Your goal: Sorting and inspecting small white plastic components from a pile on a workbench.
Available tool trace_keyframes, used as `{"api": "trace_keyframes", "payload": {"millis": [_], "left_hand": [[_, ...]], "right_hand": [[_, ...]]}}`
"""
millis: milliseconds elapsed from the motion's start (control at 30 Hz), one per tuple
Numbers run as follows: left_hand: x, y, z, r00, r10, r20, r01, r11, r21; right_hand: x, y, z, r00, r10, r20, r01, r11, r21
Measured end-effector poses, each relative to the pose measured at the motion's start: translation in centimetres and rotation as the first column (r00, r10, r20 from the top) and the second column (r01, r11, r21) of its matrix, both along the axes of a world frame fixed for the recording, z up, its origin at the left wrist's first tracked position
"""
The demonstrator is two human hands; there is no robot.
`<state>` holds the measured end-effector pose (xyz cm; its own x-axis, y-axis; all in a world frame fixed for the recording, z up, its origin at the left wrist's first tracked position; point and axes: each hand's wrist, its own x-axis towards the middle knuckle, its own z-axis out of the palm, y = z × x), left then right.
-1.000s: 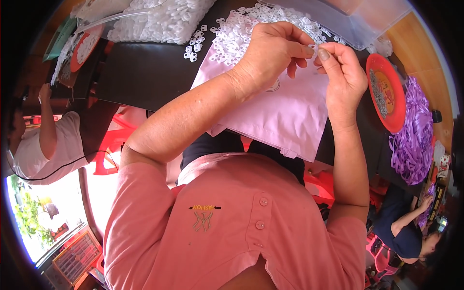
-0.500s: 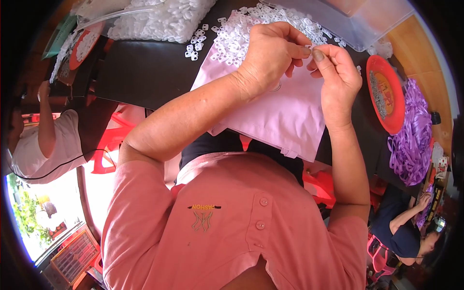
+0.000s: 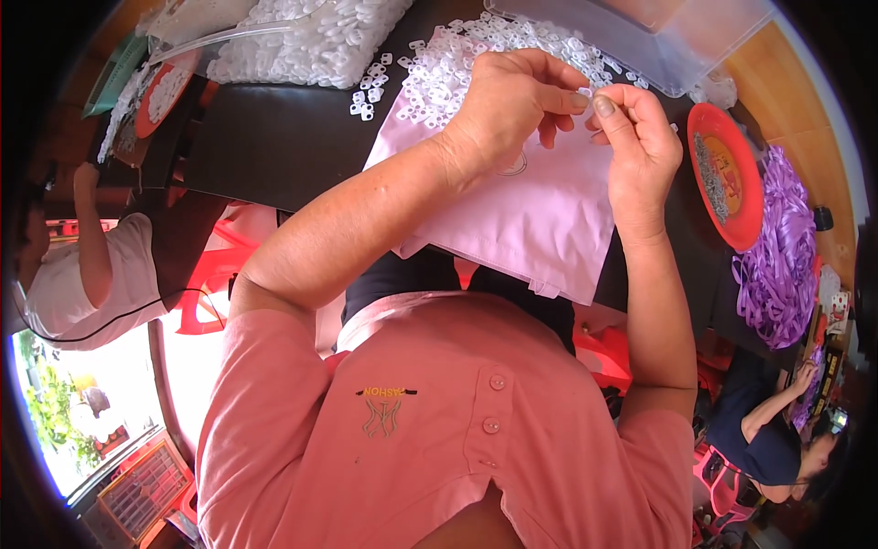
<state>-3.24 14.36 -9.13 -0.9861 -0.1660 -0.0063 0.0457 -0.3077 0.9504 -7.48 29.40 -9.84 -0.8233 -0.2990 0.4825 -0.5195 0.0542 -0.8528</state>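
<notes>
Both my hands meet above a pink cloth point(image 3: 540, 229) spread over the dark table's front edge. Between its thumb and forefinger, my left hand point(image 3: 508, 101) pinches a small white plastic piece point(image 3: 585, 91). My right hand point(image 3: 637, 142) is closed in a pinch just beside it, thumb against forefinger; whatever is between those fingertips is too small to make out. A heap of similar white plastic pieces point(image 3: 428, 91), each with a hole, lies on the far part of the cloth, partly behind my left hand.
A large clear bag of white pieces point(image 3: 302, 46) stands at the far left, with several loose ones beside it. A clear plastic bin point(image 3: 658, 46) is at the back right. To the right are a red plate point(image 3: 752, 206) of small metal parts and purple ribbons point(image 3: 777, 256). Two other people sit nearby.
My hands keep nearly the same pinching pose. The right fingertips have shifted slightly, and the white piece in my left hand shows a little more clearly.
</notes>
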Motion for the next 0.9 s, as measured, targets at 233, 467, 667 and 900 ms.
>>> {"api": "trace_keyframes", "payload": {"millis": [233, 467, 667, 900], "left_hand": [[0.0, -0.3, 0.1, 0.995, -0.072, 0.071, 0.074, 0.997, -0.03], [-0.1, 0.2, -0.2, 0.998, -0.032, 0.056, 0.042, 0.979, -0.197], [0.0, 0.8, -1.0, 0.996, 0.055, -0.074, -0.074, 0.955, -0.287], [-0.3, 0.4, -0.8, 0.999, 0.005, 0.035, -0.001, 0.993, -0.117]], "right_hand": [[-0.3, 0.2, -0.3, 0.998, -0.015, -0.062, 0.017, 0.999, 0.042], [-0.3, 0.3, -0.1, 1.0, -0.024, -0.009, 0.025, 0.997, 0.079], [0.5, -0.4, 0.0, 0.981, 0.061, 0.186, -0.054, 0.998, -0.042], [0.5, -0.4, -0.1, 0.989, 0.034, 0.144, -0.025, 0.997, -0.067]]}}
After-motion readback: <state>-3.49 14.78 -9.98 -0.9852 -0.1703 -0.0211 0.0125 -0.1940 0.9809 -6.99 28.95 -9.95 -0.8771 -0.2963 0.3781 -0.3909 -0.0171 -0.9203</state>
